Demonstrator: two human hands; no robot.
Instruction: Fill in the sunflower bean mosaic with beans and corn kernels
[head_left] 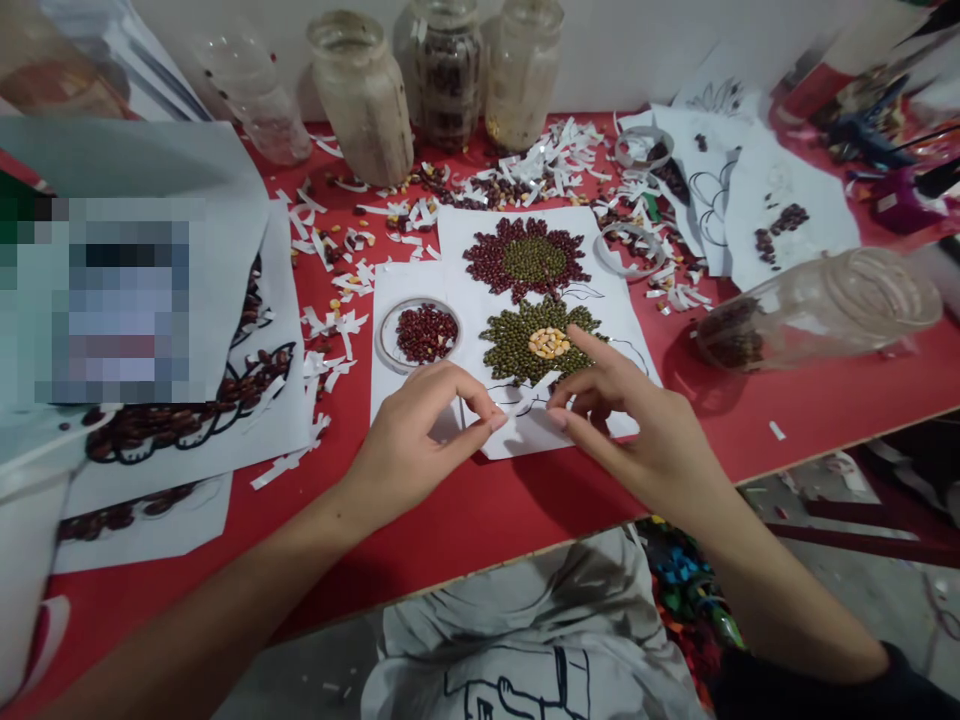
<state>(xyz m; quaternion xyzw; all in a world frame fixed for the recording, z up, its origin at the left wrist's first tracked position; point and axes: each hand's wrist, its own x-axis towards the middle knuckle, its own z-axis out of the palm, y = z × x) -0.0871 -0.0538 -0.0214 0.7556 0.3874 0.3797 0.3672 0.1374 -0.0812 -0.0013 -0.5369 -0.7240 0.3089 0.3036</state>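
Round dish [380, 340] holds red beans [426, 332]; left hand [424, 430] pinches a pale strip [531, 394], right hand [637, 425] half-curled, hold unclear

A white rectangular paper sheet [461, 238] lies flat, bearing a dark-red bean flower [487, 262] with a green centre above a green bean flower [506, 345] centred in pale yellow. A narrow white strip [534, 393], blurred, slants over its lower part.

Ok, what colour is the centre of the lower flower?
The lower flower's centre is yellow-orange with pale patches; best seen in the head view.
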